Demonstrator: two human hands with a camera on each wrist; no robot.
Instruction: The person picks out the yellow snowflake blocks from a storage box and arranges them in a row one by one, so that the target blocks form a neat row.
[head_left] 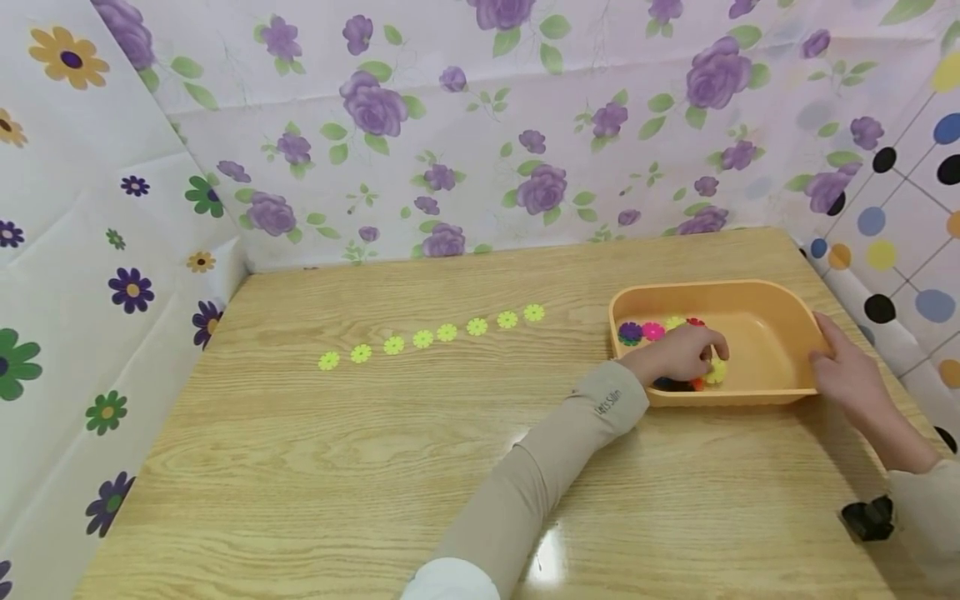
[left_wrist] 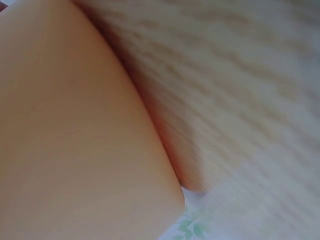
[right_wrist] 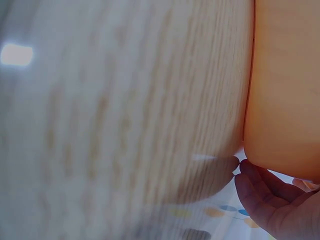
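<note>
An orange plastic basin [head_left: 772, 333] stands at the right of the table. My left hand [head_left: 678, 352] reaches over its left side, fingers curled down at a yellow flower-shaped disc [head_left: 717, 372] that shows by the fingertips. Around that hand lie a purple disc [head_left: 631, 332], a pink one [head_left: 652, 331] and other coloured ones, partly hidden by the hand. My right hand [head_left: 851, 367] grips the basin's right end, thumb inside the rim. In the right wrist view its fingers [right_wrist: 270, 195] are beneath the basin's edge.
Several yellow-green flower discs, one of them a disc [head_left: 447, 332] near the middle, form a slanting row on the wooden table [head_left: 337, 467]. A black object [head_left: 868, 518] is by the right sleeve. Flower-patterned sheets [head_left: 480, 125] hang behind and left.
</note>
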